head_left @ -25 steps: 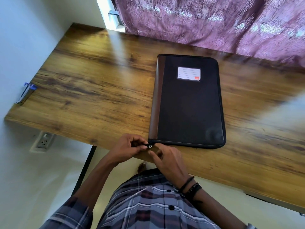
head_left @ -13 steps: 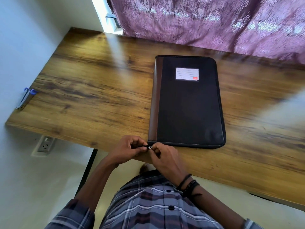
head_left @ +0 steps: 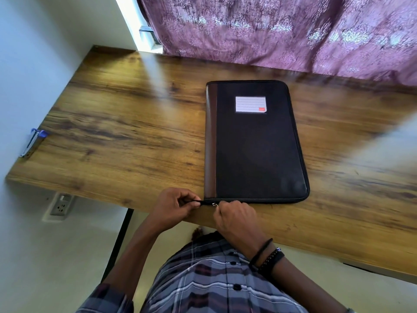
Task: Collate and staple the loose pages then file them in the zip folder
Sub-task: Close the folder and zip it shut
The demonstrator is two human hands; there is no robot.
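Head camera view, looking down at a wooden desk where a closed zip folder lies flat. The folder is a black fabric rectangle with rounded corners. A dark brown strip runs down its whole left side, and a zipper runs around its edge. A white lined label with a small red corner mark sits on the upper part of the cover.

The folder's long axis runs away from the person, leaning slightly to the right at the near end. Its label end points toward a purple patterned curtain at the back. Its near short edge lies close to the desk's front edge, right of center.

Both hands meet at the near left corner. The left hand has its grip pinched on the black zipper tail that sticks out from the corner. The right hand, just beside it, has its fingers curled and its grip pinched on the small metal zip pull. Dark bracelets circle the right wrist.

A blue-tipped object, too small to identify, sits at the desk's far left edge. A wall socket shows below it.
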